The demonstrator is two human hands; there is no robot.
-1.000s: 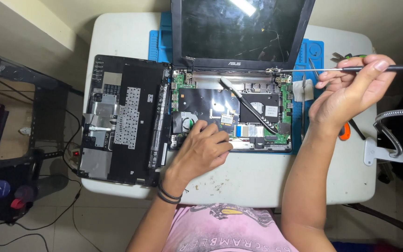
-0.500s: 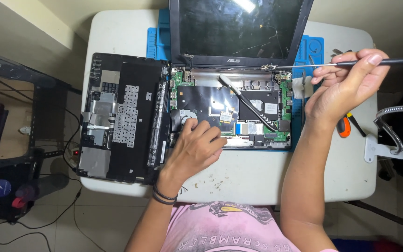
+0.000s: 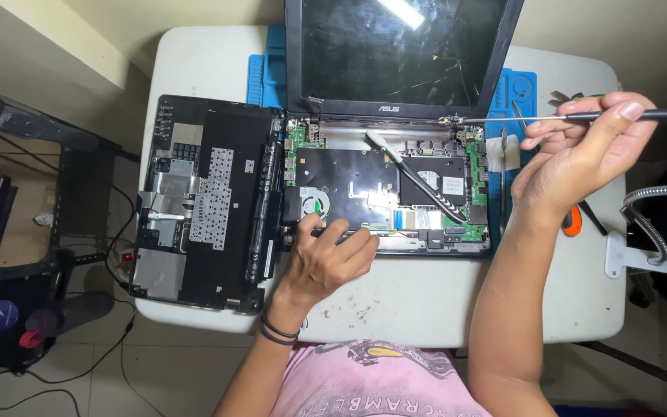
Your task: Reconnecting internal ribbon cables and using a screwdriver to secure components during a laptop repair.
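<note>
Blue-handled screwdriver (image 3: 580, 117) in right hand (image 3: 580, 158); left hand (image 3: 330, 259) steadies laptop base (image 3: 387, 193).

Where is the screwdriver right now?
In the head view, the screwdriver lies level in the right hand, raised over the table's right side; its tip is at the right hinge of the opened laptop.

One white table (image 3: 441, 301) fills the middle of the frame. On it sits one opened laptop (image 3: 395, 185) with one dark screen (image 3: 403, 50) at the top centre and one round fan (image 3: 315, 205) inside. One detached keyboard cover (image 3: 202, 201) lies upside down at centre left. One blue mat (image 3: 523, 89) shows beneath. Two hands appear: left hand (image 3: 330, 259), right hand (image 3: 580, 154). One long screwdriver (image 3: 573, 117) crosses the upper right. Two dark bands (image 3: 278, 330) circle the left wrist.
</note>
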